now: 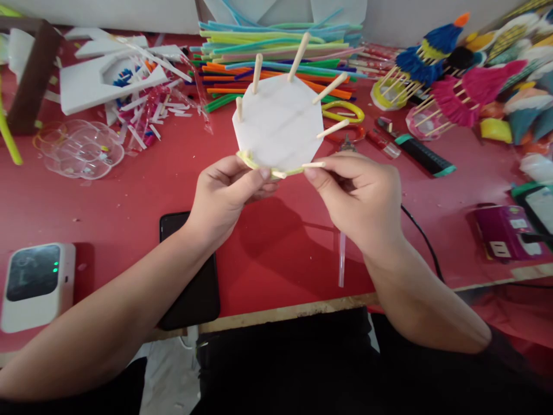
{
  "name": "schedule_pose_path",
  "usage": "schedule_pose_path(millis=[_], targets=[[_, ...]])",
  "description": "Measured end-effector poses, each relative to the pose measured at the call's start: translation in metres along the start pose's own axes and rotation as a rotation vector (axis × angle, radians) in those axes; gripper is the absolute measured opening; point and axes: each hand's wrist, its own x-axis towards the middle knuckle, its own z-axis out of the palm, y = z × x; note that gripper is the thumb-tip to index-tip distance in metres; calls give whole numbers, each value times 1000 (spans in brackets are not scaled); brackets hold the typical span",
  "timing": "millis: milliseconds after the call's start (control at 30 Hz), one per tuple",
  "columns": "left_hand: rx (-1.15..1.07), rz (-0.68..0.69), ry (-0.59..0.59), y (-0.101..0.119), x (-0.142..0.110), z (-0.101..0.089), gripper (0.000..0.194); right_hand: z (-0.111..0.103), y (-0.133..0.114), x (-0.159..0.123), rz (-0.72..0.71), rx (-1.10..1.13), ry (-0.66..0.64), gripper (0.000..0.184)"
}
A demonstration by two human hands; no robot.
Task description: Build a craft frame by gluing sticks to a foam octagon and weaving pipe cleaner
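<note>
I hold a white octagonal foam board (pixel 280 122) above the red table, with several wooden sticks (pixel 299 56) standing out of its rim. My left hand (pixel 224 193) is closed on the board's lower left edge, its thumb pressing a yellow-green strip (pixel 253 163) that runs along that edge. My right hand (pixel 356 196) pinches the end of a wooden stick (pixel 314 165) at the board's lower right corner.
A pile of coloured foam strips (pixel 276 52) lies behind the board. White foam offcuts (pixel 103 75) and clear plastic trays (pixel 80 148) are at the left. Finished tasselled pieces (pixel 436 69) crowd the right. A black phone (pixel 190 288) and white device (pixel 37 285) lie near the front edge.
</note>
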Motion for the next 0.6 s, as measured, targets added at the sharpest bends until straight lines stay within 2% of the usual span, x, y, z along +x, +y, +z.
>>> schedule_pose_path(millis=[167,233,333,433,600], targets=[[-35,6,-26,1,0,1,19,4,5,1,358,423,-95,9],[-66,-34,-49,2,1,2,17,7,5,3,483,590,-121,9],[-80,-124,-45,4,1,4,18,12,3,6,608,706,-116,11],[-98,-170,-42,5,1,6,14,15,2,7,646,722,-84,16],[-133,-157,-103,5,-2,6,13,21,2,0,546,647,-51,17]])
